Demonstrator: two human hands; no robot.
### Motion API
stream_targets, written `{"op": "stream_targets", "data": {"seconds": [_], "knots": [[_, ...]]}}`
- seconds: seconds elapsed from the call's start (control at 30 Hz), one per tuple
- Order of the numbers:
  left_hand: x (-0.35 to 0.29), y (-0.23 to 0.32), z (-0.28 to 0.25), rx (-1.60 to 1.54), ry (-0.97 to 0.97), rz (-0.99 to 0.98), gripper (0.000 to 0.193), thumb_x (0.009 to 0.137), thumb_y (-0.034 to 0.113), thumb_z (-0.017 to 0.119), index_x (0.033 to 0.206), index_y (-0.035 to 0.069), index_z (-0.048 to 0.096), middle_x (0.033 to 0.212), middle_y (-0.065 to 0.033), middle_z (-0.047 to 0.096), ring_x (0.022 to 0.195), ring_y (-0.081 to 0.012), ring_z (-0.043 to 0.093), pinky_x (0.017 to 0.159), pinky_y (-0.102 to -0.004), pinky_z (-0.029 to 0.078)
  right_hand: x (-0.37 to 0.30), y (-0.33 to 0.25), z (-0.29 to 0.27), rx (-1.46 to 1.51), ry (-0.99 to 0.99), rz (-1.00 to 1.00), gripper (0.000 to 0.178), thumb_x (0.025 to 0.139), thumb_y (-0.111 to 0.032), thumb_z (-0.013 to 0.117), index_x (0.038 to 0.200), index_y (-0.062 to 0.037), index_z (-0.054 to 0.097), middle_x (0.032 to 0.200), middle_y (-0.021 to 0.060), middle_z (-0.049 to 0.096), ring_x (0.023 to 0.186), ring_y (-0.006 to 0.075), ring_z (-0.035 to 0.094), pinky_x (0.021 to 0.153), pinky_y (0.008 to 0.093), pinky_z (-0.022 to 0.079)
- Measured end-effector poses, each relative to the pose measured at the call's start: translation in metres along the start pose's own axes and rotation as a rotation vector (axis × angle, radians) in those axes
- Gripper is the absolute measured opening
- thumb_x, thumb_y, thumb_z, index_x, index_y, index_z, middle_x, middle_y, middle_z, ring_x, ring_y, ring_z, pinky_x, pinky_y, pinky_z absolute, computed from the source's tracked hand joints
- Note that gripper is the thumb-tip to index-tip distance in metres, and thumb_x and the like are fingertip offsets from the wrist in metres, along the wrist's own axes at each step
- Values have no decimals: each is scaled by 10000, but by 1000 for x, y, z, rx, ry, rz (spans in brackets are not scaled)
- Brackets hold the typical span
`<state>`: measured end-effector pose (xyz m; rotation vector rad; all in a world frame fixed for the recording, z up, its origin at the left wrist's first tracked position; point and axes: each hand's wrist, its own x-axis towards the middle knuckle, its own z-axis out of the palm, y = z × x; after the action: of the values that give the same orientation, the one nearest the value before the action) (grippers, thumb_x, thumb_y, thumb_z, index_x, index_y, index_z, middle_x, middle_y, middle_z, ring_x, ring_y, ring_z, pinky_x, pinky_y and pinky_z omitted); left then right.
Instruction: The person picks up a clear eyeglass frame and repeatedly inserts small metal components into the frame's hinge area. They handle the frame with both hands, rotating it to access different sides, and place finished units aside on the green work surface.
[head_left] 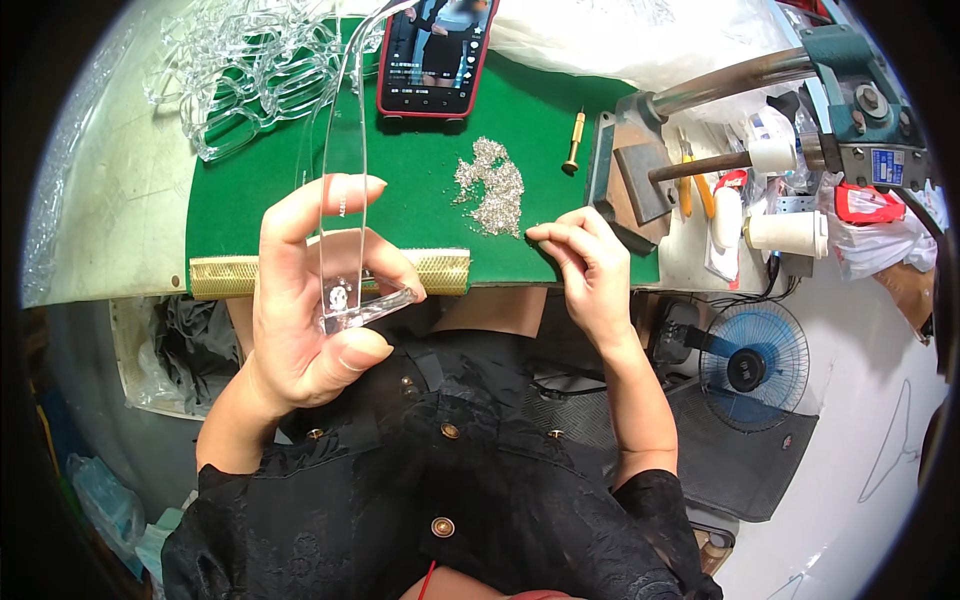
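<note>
My left hand [300,300] is raised before me, its fingers wrapped round a clear plastic eyeglass frame [345,130]. One temple of that frame stands up past my fingers, and its hinge corner shows above my thumb. On the green mat [400,190] lies a heap of tiny silvery metal pieces [495,195], too small to tell apart. My right hand [592,265] rests at the heap's near right edge, thumb and forefinger pinched together. Whatever sits between those fingertips is too small to name.
Several clear eyeglass frames [265,80] are piled at the far left. A phone [432,60] stands upright behind the heap. A yellow-handled screwdriver [574,143] lies beside a heavy press [700,150]. A gold perforated strip [440,270] runs along the table's front edge; a blue fan [755,365] stands below right.
</note>
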<state>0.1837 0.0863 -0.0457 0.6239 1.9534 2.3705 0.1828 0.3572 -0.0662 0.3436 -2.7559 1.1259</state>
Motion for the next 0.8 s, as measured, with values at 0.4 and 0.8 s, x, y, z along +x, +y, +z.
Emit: {"op": "stream_targets", "data": {"seconds": [0.4,0.8], "knots": [[0,0,1,-7,4,-21,978,818,619,606,1393,-26,150,1295,-171,402,749,-221,632,619,-314,534,-12,2,3,-124,110,-39,278,757,67,632,996,-59,696,816,91,522,754,242,530,673,324,441],[0,-2,0,-16,-55,28,956,829,581,624,1406,-16,150,1318,-150,381,771,-219,634,646,-314,522,-5,4,12,164,146,39,141,706,81,697,815,-1,661,749,80,608,684,182,598,611,286,485]]}}
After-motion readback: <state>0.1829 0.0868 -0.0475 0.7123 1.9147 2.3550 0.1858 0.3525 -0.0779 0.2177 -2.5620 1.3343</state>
